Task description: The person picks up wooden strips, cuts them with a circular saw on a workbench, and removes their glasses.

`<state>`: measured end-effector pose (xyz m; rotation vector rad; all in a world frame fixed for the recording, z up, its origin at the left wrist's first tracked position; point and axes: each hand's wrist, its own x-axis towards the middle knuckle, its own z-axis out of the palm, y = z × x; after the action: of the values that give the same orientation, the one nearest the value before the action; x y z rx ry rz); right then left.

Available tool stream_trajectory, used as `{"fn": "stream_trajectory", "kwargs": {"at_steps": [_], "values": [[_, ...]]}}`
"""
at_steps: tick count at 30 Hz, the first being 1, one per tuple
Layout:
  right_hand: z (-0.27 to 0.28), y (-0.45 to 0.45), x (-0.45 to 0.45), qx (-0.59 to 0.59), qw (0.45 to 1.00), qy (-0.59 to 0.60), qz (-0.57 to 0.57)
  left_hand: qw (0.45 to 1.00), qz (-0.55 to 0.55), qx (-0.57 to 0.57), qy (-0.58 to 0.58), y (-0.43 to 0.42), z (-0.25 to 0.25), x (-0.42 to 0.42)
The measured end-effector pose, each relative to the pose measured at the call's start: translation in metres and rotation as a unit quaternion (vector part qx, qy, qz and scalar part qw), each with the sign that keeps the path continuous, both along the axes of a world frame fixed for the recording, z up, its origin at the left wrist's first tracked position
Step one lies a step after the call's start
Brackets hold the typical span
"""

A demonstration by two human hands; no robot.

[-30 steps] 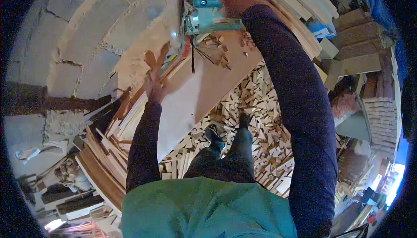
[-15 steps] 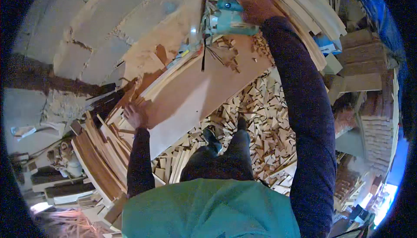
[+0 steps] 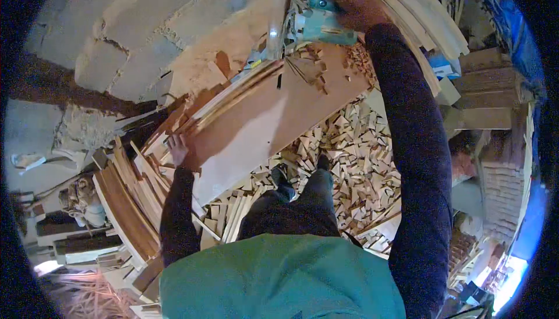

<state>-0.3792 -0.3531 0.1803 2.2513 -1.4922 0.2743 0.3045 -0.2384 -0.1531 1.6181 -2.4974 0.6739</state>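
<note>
Left hand (image 3: pixel 179 149): moved from saw (image 3: pixel 326 27), by sticks (image 3: pixel 239 97); can't tell grip.
Right hand (image 3: pixel 358 7): grips saw.
Bits (image 3: pixel 361 159) below hands: cut; long sticks left.

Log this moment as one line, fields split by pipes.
left hand: at wood strips | right hand: on teal power tool | wood offcuts: scattered beside board

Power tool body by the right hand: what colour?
The power tool body is teal in the head view.
</note>
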Motion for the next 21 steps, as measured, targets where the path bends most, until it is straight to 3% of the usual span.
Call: {"fn": "stream_trajectory", "kwargs": {"at_steps": [1, 3, 5, 8, 10, 11, 13, 15, 17, 18, 19, 21], "values": [[0.008, 0.003, 0.007, 0.047, 0.996, 0.042, -0.055, 0.999, -0.029, 0.015, 0.001, 0.001, 0.015, -0.004], [0.011, -0.003, 0.006, 0.036, 0.996, 0.05, -0.057, 0.994, -0.102, 0.034, -0.002, 0.009, 0.04, -0.002], [0.006, 0.001, 0.011, 0.021, 0.999, 0.036, -0.035, 0.994, -0.066, 0.091, 0.014, 0.023, 0.04, 0.012], [0.002, 0.003, 0.005, 0.012, 1.0, -0.001, -0.021, 0.938, 0.066, 0.237, 0.242, 0.01, 0.01, 0.021], [-0.001, -0.003, 0.005, 0.066, 0.995, -0.036, -0.059, 0.977, 0.085, 0.193, 0.019, 0.015, 0.026, 0.0], [0.003, 0.0, 0.008, 0.081, 0.993, -0.047, -0.069, 0.964, 0.078, 0.223, 0.125, 0.013, 0.034, -0.008], [0.023, 0.019, 0.027, 0.109, 0.987, -0.073, -0.09, 0.963, 0.074, 0.23, 0.116, 0.012, 0.051, -0.015], [0.016, 0.022, 0.033, -0.113, 0.992, -0.061, 0.016, 0.965, 0.066, 0.242, 0.075, 0.015, 0.064, -0.019], [0.019, 0.04, 0.036, -0.219, 0.962, -0.126, 0.099, 0.967, 0.049, 0.252, 0.008, 0.01, 0.075, -0.023], [0.04, 0.082, 0.057, -0.212, 0.948, -0.197, 0.131, 0.983, 0.0, 0.183, 0.02, 0.012, 0.077, -0.025], [0.022, 0.111, 0.061, -0.203, 0.935, -0.281, 0.071, 0.992, -0.051, 0.111, 0.036, 0.017, 0.075, -0.026], [-0.049, 0.173, 0.063, -0.177, 0.878, -0.444, -0.033, 0.989, -0.116, 0.073, 0.059, 0.03, 0.052, -0.018]]}}
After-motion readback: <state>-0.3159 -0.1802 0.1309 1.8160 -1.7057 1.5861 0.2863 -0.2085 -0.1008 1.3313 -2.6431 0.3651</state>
